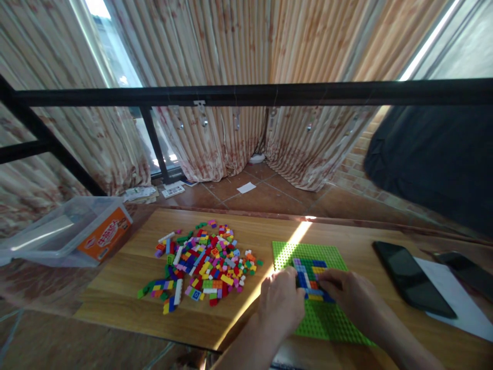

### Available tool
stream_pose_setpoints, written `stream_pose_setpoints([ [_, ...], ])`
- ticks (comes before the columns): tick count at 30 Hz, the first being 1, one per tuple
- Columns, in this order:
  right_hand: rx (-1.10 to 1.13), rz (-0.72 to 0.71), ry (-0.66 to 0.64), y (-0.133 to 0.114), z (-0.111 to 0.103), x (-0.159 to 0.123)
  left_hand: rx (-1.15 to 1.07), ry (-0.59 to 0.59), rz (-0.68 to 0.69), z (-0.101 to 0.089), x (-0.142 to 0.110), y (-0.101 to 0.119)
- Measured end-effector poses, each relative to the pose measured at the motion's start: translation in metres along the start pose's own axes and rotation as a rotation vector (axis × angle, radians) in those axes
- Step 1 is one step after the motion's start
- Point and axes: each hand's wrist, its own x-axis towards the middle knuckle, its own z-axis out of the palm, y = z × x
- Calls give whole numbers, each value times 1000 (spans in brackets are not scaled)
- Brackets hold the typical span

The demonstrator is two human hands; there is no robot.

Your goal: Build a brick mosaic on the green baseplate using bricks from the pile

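Observation:
A green studded baseplate (323, 326) lies on the wooden table under both my hands. On it sits a low build of toy building bricks (308, 280) in blue, white, yellow, red and light blue. My left hand (283, 298) rests at the build's left side, fingers curled, their tips hidden against the bricks. From the right, my right hand (348, 290) reaches over the build's edge with thumb and forefinger pinched together at a small brick. That brick is mostly covered by the fingers.
Left of the baseplate spreads a pile of loose mixed bricks (210, 262). A clear plastic box (69, 231) with an orange label stands at the far left. A black phone (414, 277) lies on white paper (462, 303) at the right, near another dark device (468, 272). A black rail (239, 95) crosses beyond the table.

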Motion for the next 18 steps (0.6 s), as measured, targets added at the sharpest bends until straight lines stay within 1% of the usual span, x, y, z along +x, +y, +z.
stream_pose_setpoints([
  [7, -67, -25, -12, -7, -2, 1, 25, -32, -61, 1, -3, 7],
  [10, -57, -29, 3, -6, -1, 1, 60, -16, -88, 3, -3, 15],
  [14, -4, -35, -3, -4, 2, -2, 99, -11, -77, 4, -2, 22],
  [18, 1, -22, 3, -3, 5, -5, 96, -14, -68, 5, -1, 23],
])
